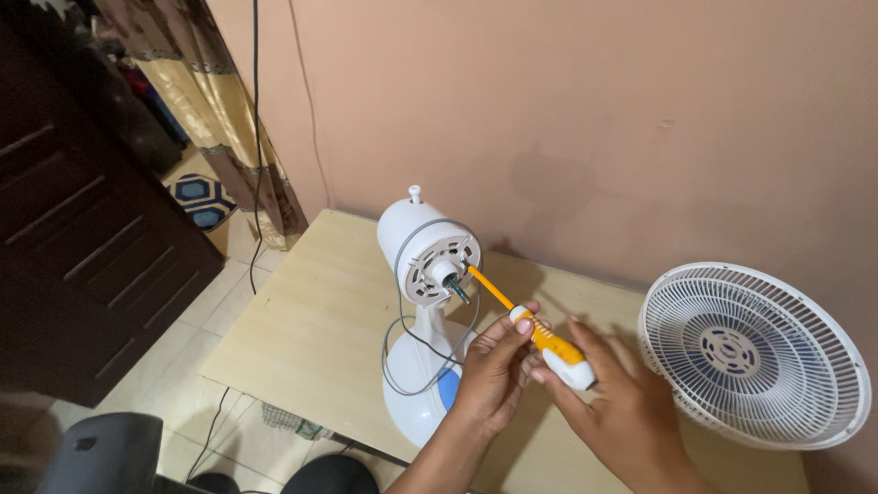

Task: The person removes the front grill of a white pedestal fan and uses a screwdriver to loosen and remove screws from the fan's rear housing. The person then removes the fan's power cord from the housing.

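The screwdriver — orange shaft, orange-and-white handle — is set with its tip against the front plate of the fan motor housing, just at the 3 o'clock side of the dark spindle that sticks out of the centre. The fan stands stripped: its white grille lies apart on the wooden table, off at 3 o'clock from the hands.

The step in hand looks to be working a screw on the motor's face plate. The left hand pinches the handle's upper end between thumb and fingertips, steadying it; the right hand cups the white butt of the handle from 4 o'clock, fingers curled closed about it. Both hands therefore grip the tool, which runs from the fingers up toward 10 o'clock to the housing.

The next move would call for keeping the tip seated square in the screw head and turning the handle with steady axial pressure — a slip could send the blade toward the grey cable looping down at 7 o'clock of the housing, in front of the fan's white base. Whether the tip is truly seated in a screw is too small to tell.
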